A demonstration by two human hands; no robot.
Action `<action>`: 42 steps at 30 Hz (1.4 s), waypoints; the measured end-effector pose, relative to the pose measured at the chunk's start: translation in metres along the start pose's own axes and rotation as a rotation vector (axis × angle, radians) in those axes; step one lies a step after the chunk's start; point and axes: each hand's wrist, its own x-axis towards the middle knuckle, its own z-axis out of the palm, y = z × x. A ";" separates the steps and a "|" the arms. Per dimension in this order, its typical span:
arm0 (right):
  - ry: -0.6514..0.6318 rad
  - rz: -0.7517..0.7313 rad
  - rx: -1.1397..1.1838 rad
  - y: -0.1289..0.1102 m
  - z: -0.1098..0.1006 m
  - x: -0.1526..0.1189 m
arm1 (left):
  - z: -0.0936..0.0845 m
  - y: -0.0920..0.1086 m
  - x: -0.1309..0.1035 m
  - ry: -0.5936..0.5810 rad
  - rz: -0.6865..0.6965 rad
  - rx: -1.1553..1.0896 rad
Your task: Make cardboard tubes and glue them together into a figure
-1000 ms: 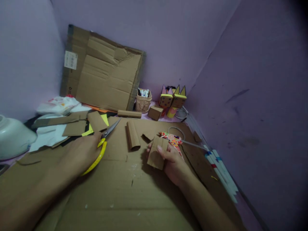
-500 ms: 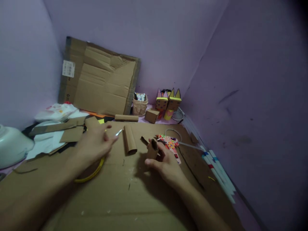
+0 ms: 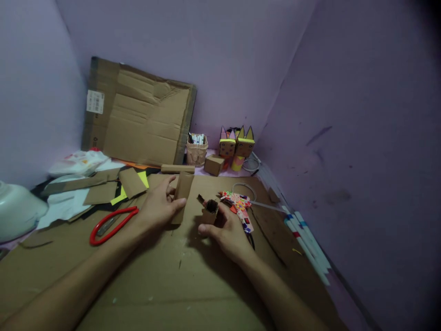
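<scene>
My left hand [image 3: 161,204] grips a long folded cardboard tube [image 3: 183,193] from its left side, thumb across the front and fingers partly hidden behind. My right hand [image 3: 229,230] is closed round a shorter cardboard tube [image 3: 209,214], its dark open end facing up. A small cardboard strip [image 3: 200,198] juts out at the upper left of this short tube. The two tubes are apart. Just beyond my right hand lies a glue gun [image 3: 241,207] covered in a colourful pattern. Left of my left wrist rests a red loop-shaped thing [image 3: 113,224] with a grey piece inside.
Cardboard scraps [image 3: 132,183] and paper lie at the left, near a white rounded object [image 3: 20,209]. A large cardboard sheet [image 3: 144,119] leans on the back wall. Behind stand a marker holder [image 3: 197,151], a small box [image 3: 214,164] and cardboard figures [image 3: 244,148]. White markers [image 3: 308,248] line the right edge.
My left hand has moved right and taken hold of the long tube, which now stands more upright. The blade tip by my fingers no longer shows. The red loop is now uncovered.
</scene>
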 end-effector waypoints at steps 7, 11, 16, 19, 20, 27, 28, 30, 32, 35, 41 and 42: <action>-0.054 -0.004 0.073 0.005 0.007 0.003 | 0.002 -0.006 -0.042 -0.203 0.037 -0.527; -0.135 -0.060 0.041 0.012 0.007 0.004 | 0.018 -0.026 -0.037 -0.327 0.074 -0.510; -0.164 -0.131 -0.054 0.010 0.006 0.003 | 0.022 -0.034 -0.035 -0.344 0.083 -0.472; -0.173 -0.132 -0.046 0.008 0.007 0.003 | 0.022 -0.036 -0.036 -0.336 0.082 -0.439; -0.173 -0.132 -0.036 0.008 0.007 0.003 | 0.022 -0.038 -0.035 -0.325 0.083 -0.422; -0.157 -0.161 -0.119 0.006 0.007 0.000 | 0.025 -0.036 -0.035 -0.287 0.067 -0.312; -0.160 -0.169 -0.127 0.005 0.007 -0.001 | 0.026 -0.033 -0.036 -0.274 0.049 -0.282; -0.168 -0.182 -0.132 0.005 0.007 -0.002 | 0.028 -0.025 -0.038 -0.243 0.011 -0.229; -0.168 -0.187 -0.119 0.005 0.008 -0.002 | 0.030 -0.017 -0.039 -0.227 -0.025 -0.248; -0.123 -0.208 -0.129 0.006 0.008 -0.001 | 0.035 -0.007 -0.038 -0.234 -0.059 -0.357; -0.032 -0.173 -0.158 0.013 0.009 0.000 | 0.037 0.001 -0.037 -0.241 -0.107 -0.448; -0.033 -0.169 -0.144 0.014 0.010 0.000 | 0.037 0.001 -0.037 -0.244 -0.100 -0.454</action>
